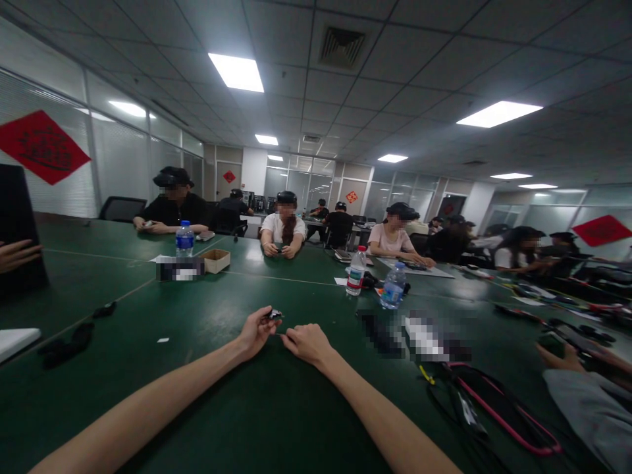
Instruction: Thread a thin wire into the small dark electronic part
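Worktop [276, 428], dark green, seamed. Ceiling [281, 39], grey, panelled; rectangular lights [237, 72], lit; square vent [342, 47]. Left: glass partition [118, 155], slatted blinds [64, 201], red diamond sign [43, 146]. Black chair [122, 208] beyond worktop. White column [254, 172], rear.

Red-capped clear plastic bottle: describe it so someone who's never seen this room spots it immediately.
On the large dark-green table, look beyond the camera wearer's bare right hand and slightly rightward. The red-capped clear plastic bottle stands there with a partly red label, just left of a bluish clear plastic bottle. Its red cap sets it apart from that neighbour.
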A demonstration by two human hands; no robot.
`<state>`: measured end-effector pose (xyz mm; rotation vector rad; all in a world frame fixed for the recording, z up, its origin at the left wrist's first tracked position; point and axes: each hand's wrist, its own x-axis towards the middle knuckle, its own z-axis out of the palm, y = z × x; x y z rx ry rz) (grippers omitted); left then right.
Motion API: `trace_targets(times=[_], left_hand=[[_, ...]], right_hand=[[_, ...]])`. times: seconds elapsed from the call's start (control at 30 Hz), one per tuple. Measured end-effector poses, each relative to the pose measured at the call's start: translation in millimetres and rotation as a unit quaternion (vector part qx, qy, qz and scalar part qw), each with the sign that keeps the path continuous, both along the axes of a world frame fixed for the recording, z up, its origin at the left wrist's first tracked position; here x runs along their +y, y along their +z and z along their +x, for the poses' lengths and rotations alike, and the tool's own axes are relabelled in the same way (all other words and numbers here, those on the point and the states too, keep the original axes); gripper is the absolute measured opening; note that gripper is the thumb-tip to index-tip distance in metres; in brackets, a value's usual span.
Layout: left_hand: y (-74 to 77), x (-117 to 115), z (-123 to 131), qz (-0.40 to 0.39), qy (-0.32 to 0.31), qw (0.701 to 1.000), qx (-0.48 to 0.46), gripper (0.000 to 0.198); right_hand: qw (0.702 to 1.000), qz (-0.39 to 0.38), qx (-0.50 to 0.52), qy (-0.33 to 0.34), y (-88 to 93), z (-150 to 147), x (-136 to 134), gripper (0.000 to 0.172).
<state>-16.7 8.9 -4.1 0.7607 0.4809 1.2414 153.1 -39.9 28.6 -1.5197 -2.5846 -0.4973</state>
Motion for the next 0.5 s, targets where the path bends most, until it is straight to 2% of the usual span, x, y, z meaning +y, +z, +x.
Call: trace_targets(times=[0.2, 0.5], left_hand=[[0.6, -1.0, 0.7, -0.016, 0.001, 1.0, -0.023, 0.017], [1.1, -1.4, 0.0, -0.041, 0.007, 0.999, -0.027, 0.014]], right_hand=[[0.998, 0.015, 0.02, -0.053, -1.4, 0.2, -0.6, 0.048], [0.999, 0.013, 0.021, -0.022, -1.8, 3.1, 1.4, 0.049]])
